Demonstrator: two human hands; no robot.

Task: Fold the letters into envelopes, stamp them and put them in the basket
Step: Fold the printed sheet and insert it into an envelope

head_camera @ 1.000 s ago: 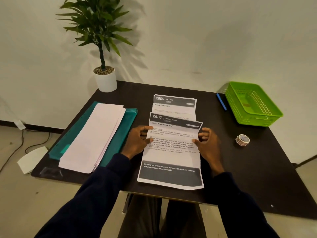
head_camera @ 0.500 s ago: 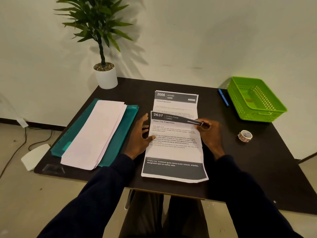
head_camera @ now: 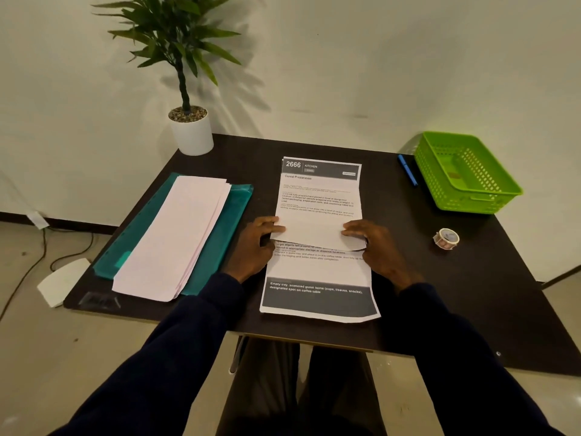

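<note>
A printed letter (head_camera: 317, 272) lies in front of me on the dark table (head_camera: 440, 294). Its top third is folded down toward me, so the white back shows, and the flap's lower edge is still slightly raised. My left hand (head_camera: 256, 245) pinches the flap's left edge and my right hand (head_camera: 375, 247) pinches its right edge. A second letter headed "2666 Kitchen" (head_camera: 320, 190) lies flat beneath it, further back. A stack of white envelopes (head_camera: 176, 234) rests to the left. The green basket (head_camera: 484, 199) stands at the back right, and a roll of stamps (head_camera: 446, 238) lies in front of it.
The envelopes rest on a teal plastic folder (head_camera: 232, 215). A blue pen (head_camera: 407, 169) lies just left of the basket. A potted plant (head_camera: 191, 133) stands at the table's back left corner. The table's front edge runs just below the letter.
Both hands lifted the top edge of the front letter and brought it down toward me, which uncovered the second letter's text. The header "2637" is now hidden under the fold.
</note>
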